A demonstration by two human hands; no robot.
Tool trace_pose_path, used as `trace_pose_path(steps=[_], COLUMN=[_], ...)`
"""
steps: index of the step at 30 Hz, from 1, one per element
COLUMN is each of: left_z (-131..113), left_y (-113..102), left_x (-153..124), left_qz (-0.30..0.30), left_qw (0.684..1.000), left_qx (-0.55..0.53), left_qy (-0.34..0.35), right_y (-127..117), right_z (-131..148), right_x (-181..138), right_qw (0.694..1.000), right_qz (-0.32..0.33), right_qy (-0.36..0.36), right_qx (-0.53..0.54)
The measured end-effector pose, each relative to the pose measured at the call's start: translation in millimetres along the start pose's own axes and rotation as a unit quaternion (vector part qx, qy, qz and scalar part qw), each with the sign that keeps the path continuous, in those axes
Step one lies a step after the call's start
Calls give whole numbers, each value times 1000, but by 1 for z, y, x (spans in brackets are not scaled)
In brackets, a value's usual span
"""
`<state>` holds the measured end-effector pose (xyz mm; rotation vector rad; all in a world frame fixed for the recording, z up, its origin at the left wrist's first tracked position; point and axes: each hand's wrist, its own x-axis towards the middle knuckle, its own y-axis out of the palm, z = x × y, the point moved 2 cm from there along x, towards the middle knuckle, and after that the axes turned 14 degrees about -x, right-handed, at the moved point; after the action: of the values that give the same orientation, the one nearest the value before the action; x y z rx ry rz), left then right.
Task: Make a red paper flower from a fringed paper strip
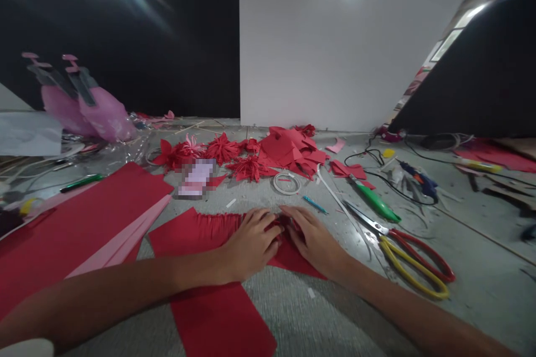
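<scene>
A red paper sheet point(196, 231) lies on the grey floor in front of me, its far edge gathered into small pleats. My left hand point(251, 242) rests on that sheet with the fingers curled, pinching the pleated edge. My right hand point(312, 237) lies right beside it, fingers pressed down on the same fold at the sheet's right end. The fingertips of both hands meet near the middle. A second red sheet point(221, 321) lies under my left forearm.
Yellow and red scissors point(408, 254) lie to the right, with a green-handled cutter point(374, 201) behind them. Red paper flowers point(221, 150) and cut red pieces point(293, 150) sit farther back. A tape ring point(287, 183), a teal pen point(314, 204), a big red sheet point(71, 223) at left, pink shapes point(84, 106).
</scene>
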<state>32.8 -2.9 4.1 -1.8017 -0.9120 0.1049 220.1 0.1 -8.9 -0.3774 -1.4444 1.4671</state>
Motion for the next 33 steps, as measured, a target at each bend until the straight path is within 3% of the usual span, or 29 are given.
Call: trace_pose_path(steps=[6, 13, 29, 33], left_z=[3, 6, 3, 4], left_y=[1, 4, 0, 1], left_x=[-2, -4, -3, -4], left_qz=[8, 68, 68, 67], left_qw=[1000, 996, 995, 995], left_qx=[-8, 14, -42, -44], left_qy=[15, 51, 58, 53], right_y=[-5, -5, -16, -17], right_z=[1, -1, 1, 0], right_x=[1, -3, -4, -3], right_qw=[999, 998, 989, 989], right_qz=[-5, -42, -144, -143], right_qy=[-1, 15, -1, 7], right_qx=[31, 43, 25, 23])
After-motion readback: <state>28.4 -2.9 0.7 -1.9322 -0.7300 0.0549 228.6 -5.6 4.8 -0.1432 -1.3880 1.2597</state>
